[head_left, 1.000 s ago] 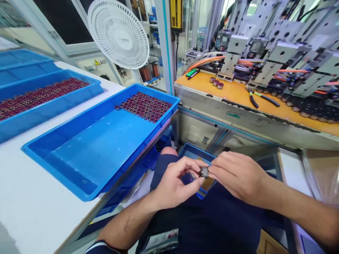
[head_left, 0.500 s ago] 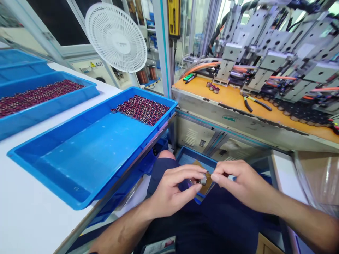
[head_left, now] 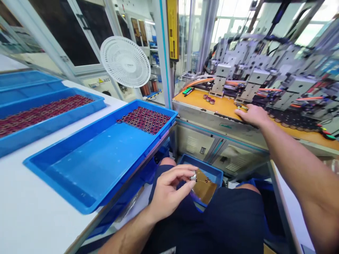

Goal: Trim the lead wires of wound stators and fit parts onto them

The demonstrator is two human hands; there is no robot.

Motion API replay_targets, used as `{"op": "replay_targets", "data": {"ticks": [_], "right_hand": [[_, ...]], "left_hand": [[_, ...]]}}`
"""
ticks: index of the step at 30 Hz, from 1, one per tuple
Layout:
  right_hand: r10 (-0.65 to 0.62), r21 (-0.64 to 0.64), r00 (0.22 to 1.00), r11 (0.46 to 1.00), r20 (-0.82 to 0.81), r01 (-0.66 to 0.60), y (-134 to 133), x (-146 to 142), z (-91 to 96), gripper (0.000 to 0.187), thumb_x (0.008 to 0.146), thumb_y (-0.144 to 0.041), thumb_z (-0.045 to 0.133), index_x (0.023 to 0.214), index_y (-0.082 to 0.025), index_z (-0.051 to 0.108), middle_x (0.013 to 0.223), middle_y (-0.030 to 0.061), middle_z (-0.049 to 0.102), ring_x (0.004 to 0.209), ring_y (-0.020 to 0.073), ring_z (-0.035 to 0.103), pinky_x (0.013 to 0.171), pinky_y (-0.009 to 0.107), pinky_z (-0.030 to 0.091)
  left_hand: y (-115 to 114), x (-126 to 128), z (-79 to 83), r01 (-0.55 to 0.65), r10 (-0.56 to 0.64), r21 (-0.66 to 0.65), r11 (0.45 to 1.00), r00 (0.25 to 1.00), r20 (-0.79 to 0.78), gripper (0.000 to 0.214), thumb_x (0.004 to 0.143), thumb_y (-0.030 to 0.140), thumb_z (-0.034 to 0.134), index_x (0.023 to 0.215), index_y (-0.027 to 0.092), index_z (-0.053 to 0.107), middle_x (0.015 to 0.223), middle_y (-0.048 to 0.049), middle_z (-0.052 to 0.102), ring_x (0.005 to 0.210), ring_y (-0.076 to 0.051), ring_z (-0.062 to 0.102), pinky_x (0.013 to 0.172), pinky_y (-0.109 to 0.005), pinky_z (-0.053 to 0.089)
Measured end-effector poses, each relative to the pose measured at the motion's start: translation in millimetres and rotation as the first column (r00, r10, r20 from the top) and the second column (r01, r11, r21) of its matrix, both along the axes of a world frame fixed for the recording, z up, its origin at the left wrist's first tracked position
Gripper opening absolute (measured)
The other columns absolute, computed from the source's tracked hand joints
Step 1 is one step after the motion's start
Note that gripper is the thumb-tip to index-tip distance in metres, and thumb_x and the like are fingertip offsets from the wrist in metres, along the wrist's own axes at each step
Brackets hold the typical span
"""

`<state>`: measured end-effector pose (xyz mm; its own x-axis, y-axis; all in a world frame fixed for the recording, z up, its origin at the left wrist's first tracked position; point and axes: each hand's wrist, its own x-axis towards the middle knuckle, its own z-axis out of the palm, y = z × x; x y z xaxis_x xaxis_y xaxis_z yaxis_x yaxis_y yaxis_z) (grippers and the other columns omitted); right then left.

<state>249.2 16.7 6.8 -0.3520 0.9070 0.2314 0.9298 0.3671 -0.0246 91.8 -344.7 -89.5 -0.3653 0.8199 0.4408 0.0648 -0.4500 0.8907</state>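
My left hand [head_left: 169, 190], above my lap, pinches a small round metal part [head_left: 194, 175] between thumb and fingers; thin wires seem to trail from it. Out over the orange worktop of the machine, my right hand [head_left: 253, 114] is closed over the handles of the pliers [head_left: 241, 107]. Their yellow parts show beside the fingers, while most of the handles are hidden under the hand. Below my left hand stands a blue bin [head_left: 218, 173] with brown cardboard [head_left: 203, 188] and a few small dark bits inside.
A large blue tray [head_left: 87, 169] on the white table at left has rows of small reddish coils [head_left: 147, 120] at its far end. Another filled tray [head_left: 53, 127] lies beyond. A white fan [head_left: 125, 61] and machine heads [head_left: 254, 83] stand ahead. Several coils [head_left: 209, 99] and marker pens [head_left: 188, 91] lie on the worktop.
My right hand has left the metal part and reached forward to the pliers on the worktop. My left hand still holds the part, slightly further left. The view has tilted up.
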Motion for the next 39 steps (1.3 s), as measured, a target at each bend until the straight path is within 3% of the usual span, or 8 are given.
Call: {"op": "replay_targets", "data": {"ticks": [6, 10, 14, 18, 22, 25, 28, 39], "right_hand": [[0.076, -0.028, 0.987, 0.997, 0.139, -0.073, -6.6, 7.8, 0.3, 0.06, 0.093, -0.052, 0.049, 0.125, -0.002, 0.059, 0.116, 0.031, 0.063, 0.096, 0.0316, 0.061, 0.074, 0.038, 0.036], [0.209, -0.003, 0.966, 0.978, 0.15, -0.211, -35.0, 32.1, -3.7, 0.056, 0.081, -0.048, 0.067, 0.12, -0.009, 0.06, 0.105, 0.0238, 0.066, 0.094, 0.0338, 0.06, 0.077, 0.04, 0.04], [0.315, 0.084, 0.948, 0.944, 0.05, -0.318, -98.8, 56.5, -37.7, 0.056, 0.073, -0.025, 0.066, 0.126, -0.011, 0.052, 0.114, 0.0236, 0.058, 0.104, 0.0366, 0.057, 0.088, 0.044, 0.043], [0.497, -0.027, 0.845, 0.859, -0.196, -0.512, -187.8, 64.8, -92.4, 0.035, 0.084, -0.028, 0.053, 0.118, -0.022, 0.049, 0.096, 0.0089, 0.062, 0.079, 0.0218, 0.063, 0.07, 0.033, 0.054], [0.27, -0.322, 0.574, 0.612, -0.774, -0.722, -264.4, 64.2, -122.2, 0.036, 0.091, -0.025, 0.056, 0.125, -0.026, 0.046, 0.092, 0.0029, 0.064, 0.079, 0.0149, 0.067, 0.072, 0.025, 0.057], [0.098, -0.355, 0.448, 0.471, -0.889, -0.808, -296.3, 66.0, -122.9, 0.047, 0.091, -0.019, 0.056, 0.135, -0.03, 0.044, 0.1, 0.0042, 0.064, 0.079, 0.0129, 0.067, 0.076, 0.024, 0.058], [0.034, -0.385, 0.426, 0.367, -0.904, -0.847, -309.4, 69.8, -120.2, 0.055, 0.089, -0.016, 0.055, 0.14, -0.032, 0.043, 0.113, 0.0065, 0.063, 0.096, 0.0157, 0.066, 0.093, 0.03, 0.055], [-0.003, -0.326, 0.345, 0.332, -0.939, -0.885, -309.2, 58.2, -116.4, 0.062, 0.087, -0.013, 0.057, 0.143, -0.037, 0.043, 0.109, 0.0048, 0.062, 0.094, 0.0171, 0.063, 0.09, 0.033, 0.055]], "left_hand": [[-7.3, -0.6, -1.3, -0.054, 0.054, 0.008, 0.999, 0.998, 0.024, 0.015, 0.08, 0.009, 0.07, 0.093, 0.018, 0.072, 0.104, -0.0119, 0.074, 0.091, -0.018, 0.071, 0.076, -0.028, 0.059], [-7.4, 0.2, -3.7, -0.069, 0.069, 0.015, 0.998, 0.998, -0.004, 0.012, 0.081, 0.01, 0.069, 0.091, 0.015, 0.071, 0.102, -0.0139, 0.074, 0.093, -0.02, 0.071, 0.074, -0.029, 0.059], [-4.6, 0.6, -5.7, -0.073, 0.075, 0.054, 0.996, 0.997, -0.035, 0.013, 0.08, 0.009, 0.07, 0.091, 0.016, 0.071, 0.102, -0.0134, 0.074, 0.093, -0.02, 0.071, 0.073, -0.029, 0.06], [-1.7, -0.2, -7.5, -0.088, 0.091, 0.037, 0.995, 0.994, -0.068, 0.012, 0.079, 0.01, 0.07, 0.09, 0.015, 0.071, 0.102, -0.0139, 0.075, 0.092, -0.022, 0.072, 0.073, -0.031, 0.06], [0.6, -1.3, -10.0, -0.082, 0.084, 0.027, 0.996, 0.992, -0.096, 0.013, 0.079, 0.01, 0.07, 0.091, 0.016, 0.071, 0.104, -0.0136, 0.075, 0.093, -0.022, 0.072, 0.077, -0.032, 0.06], [1.5, -1.0, -11.8, -0.074, 0.076, 0.028, 0.997, 0.991, -0.113, 0.016, 0.079, 0.008, 0.07, 0.092, 0.017, 0.071, 0.105, -0.0124, 0.074, 0.095, -0.021, 0.071, 0.083, -0.035, 0.059], [1.8, 0.7, -13.5, -0.064, 0.067, 0.033, 0.997, 0.989, -0.129, 0.018, 0.08, 0.007, 0.07, 0.095, 0.017, 0.071, 0.107, -0.0119, 0.074, 0.097, -0.022, 0.071, 0.088, -0.039, 0.057], [0.4, 3.2, -14.5, -0.048, 0.055, 0.044, 0.998, 0.981, -0.184, 0.022, 0.08, 0.006, 0.069, 0.099, 0.018, 0.071, 0.11, -0.0124, 0.073, 0.1, -0.022, 0.07, 0.089, -0.039, 0.057]]}}
